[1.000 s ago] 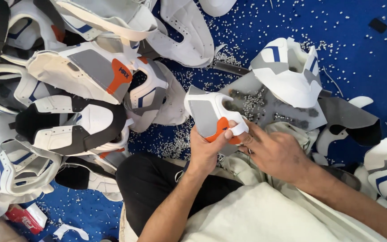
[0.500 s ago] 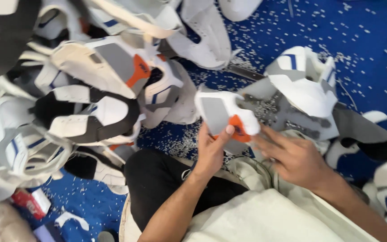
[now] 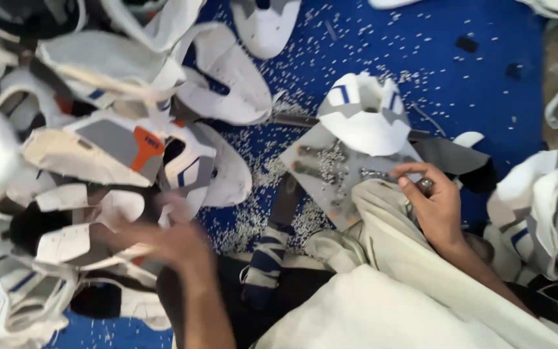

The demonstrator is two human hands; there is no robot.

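Left hand [image 3: 163, 242]: motion-blurred, fingers spread and seemingly loose, reaching over pile of white shoe uppers [image 3: 92, 213] at left; grip on anything cannot be told through the blur. Nearest item: white shoe upper with grey panel and orange tab [image 3: 108, 145], lying just above the hand, apart from it.

Right hand [image 3: 435, 203]: fingers curled closed around small dark metallic object [image 3: 426, 186], only partly visible between fingertips; kind not discernible. Resting at edge of cream-coloured cloth [image 3: 389, 258] draped over lap.

Grey flat board [image 3: 334, 178]: just left of right hand, scattered with small grey pellets. White shoe upper with blue stripes and grey trim [image 3: 363, 116]: sitting on far edge of board, near right hand, not touching.

Blue floor covering [image 3: 460, 84]: strewn with small white pellets, thickest between board and pile.

Striped navy-and-white sock [image 3: 266, 258]: below board, between the two hands.

Further white shoe uppers with dark trim [image 3: 544, 200]: at right edge.
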